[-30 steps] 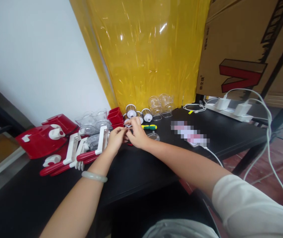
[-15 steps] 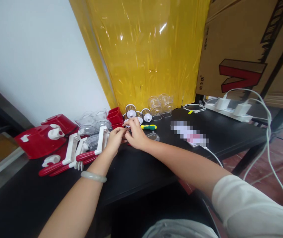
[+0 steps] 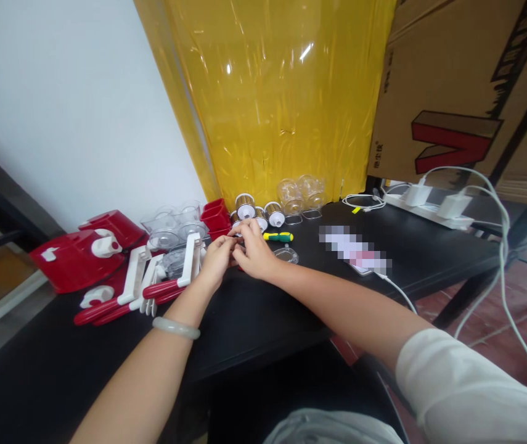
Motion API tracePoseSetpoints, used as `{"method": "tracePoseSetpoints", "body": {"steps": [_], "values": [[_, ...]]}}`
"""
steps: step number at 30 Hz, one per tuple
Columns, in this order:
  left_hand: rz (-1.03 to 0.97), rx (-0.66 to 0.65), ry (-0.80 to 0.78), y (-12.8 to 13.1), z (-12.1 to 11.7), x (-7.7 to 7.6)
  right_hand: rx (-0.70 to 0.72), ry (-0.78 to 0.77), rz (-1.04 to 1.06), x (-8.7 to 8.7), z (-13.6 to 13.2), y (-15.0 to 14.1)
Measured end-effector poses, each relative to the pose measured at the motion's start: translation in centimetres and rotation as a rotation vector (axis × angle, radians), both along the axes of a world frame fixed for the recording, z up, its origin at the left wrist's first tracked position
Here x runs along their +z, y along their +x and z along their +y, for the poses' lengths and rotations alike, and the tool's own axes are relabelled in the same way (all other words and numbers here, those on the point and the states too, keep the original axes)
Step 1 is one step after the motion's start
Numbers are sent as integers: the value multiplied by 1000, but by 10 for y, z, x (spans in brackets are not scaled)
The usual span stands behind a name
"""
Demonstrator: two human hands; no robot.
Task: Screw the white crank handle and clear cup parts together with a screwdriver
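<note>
Two bare hands are bunched together low over the black counter (image 3: 254,320), with the left hand (image 3: 217,262) and the right hand (image 3: 254,254) angled in until their fingertips meet. Whether anything is actually clamped in there can't be told; if a small part is being pinched, it's right at those fingertips, just in front of the mesh filters (image 3: 274,214), and it's pretty much covered by the fingers. Anything that tiny is probably light and easily dropped, so it'd be best held by its edges with fingertips only. Just past the right hand, the screwdriver (image 3: 278,237) is shown by its yellow-and-green handle; stiff and light is the guess, and a decent grip should be had around the thick green end. Its other end is lost behind the hand. The clear oval piece (image 3: 286,254) is partly blocked by the right forearm, and it'd likely be slippery, rigid and easily scratched, so it should be taken by the rim. The filters look light, and they'd be better gripped by the white end caps than by the mesh. Off to the right, the cabled device (image 3: 362,270) is mostly pixelated, so its face can't be made out.
</note>
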State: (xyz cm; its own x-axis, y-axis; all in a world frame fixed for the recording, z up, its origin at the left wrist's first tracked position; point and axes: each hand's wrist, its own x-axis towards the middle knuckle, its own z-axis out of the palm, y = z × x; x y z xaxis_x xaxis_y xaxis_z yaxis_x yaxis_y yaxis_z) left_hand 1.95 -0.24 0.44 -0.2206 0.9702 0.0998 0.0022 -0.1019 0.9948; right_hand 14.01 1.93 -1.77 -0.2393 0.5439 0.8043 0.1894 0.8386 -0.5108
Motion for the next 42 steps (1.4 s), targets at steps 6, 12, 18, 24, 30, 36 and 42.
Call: {"method": "tracePoseSetpoints", "body": {"steps": [6,12,18,24,30,36,42], "values": [[24,-17,19,0,0,-2,-4,-5,-6,1,-1,0],[28,-42,66,-2,4,-6,-8,5,-6,1,-1,0],[65,-32,78,-3,6,-7,-11,0,-7,-2,1,-1],[68,-21,77,-2,4,-6,-8,7,-8,-3,2,0],[82,-18,80,-1,5,-5,-10,-16,-24,-3,2,-1],[62,-40,86,-2,5,-7,-9,-10,-32,-4,3,-1],[40,-68,105,-2,6,-7,-14,-25,-32,-4,3,-1]]}}
